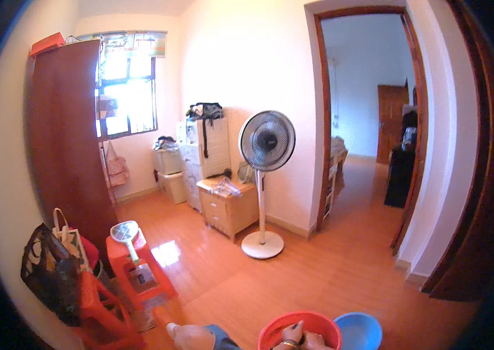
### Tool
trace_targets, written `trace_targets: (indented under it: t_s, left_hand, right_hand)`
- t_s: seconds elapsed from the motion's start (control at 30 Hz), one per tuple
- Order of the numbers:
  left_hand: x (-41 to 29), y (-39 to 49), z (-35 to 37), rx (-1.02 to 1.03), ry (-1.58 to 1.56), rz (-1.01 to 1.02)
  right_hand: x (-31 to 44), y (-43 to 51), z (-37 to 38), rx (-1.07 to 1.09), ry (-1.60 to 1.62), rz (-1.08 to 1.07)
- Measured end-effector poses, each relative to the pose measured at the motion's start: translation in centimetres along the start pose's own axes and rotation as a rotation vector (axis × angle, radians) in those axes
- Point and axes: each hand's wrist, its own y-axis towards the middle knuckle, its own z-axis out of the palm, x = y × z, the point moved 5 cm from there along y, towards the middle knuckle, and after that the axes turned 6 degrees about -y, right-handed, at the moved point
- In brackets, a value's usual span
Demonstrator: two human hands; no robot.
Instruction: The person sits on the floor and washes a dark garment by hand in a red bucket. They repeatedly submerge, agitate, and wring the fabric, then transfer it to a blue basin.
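A red plastic basin (272, 330) is at the bottom edge of the head view, partly cut off. Both hands are low inside it, close together. My left hand (291, 334) has a bracelet at the wrist and a small dark patch by the fingers. Beside it, my right hand (313, 340) is bent downward. What lies between or under the fingers is too small and blurred to tell. A light-blue basin (360, 331) sits against the red one on the right. To the left a bare knee (189, 337) and blue-grey cloth (222, 339) show.
A white pedestal fan (262, 243) stands on the glossy orange floor (225, 284) ahead. On the left, a red plastic stool (120, 251) carries an electric swatter (125, 234); bags (50, 275) hang near another red stool (98, 306). A wooden cabinet (227, 212) stands behind the fan; a doorway (322, 131) opens right.
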Motion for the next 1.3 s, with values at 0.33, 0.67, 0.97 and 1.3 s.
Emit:
trace_targets:
  t_s: [0.33,0.67,0.97,1.3]
  left_hand:
    - [-0.1,1.1,-0.6,-0.026,-0.052,-0.123]
    - [9.2,0.0,3.7,-0.062,-0.244,-0.391]
    - [5.7,-1.4,3.1,0.168,-0.941,-0.739]
    - [6.0,-1.4,3.6,0.087,-1.134,-0.672]
  right_hand:
    - [-6.1,1.4,7.9,0.229,1.654,0.394]
    - [-8.0,5.9,6.4,0.066,1.008,0.273]
    - [4.7,-0.9,-3.5,-0.3,0.223,-0.257]
    - [3.6,-1.1,-3.2,-0.427,0.15,-0.128]
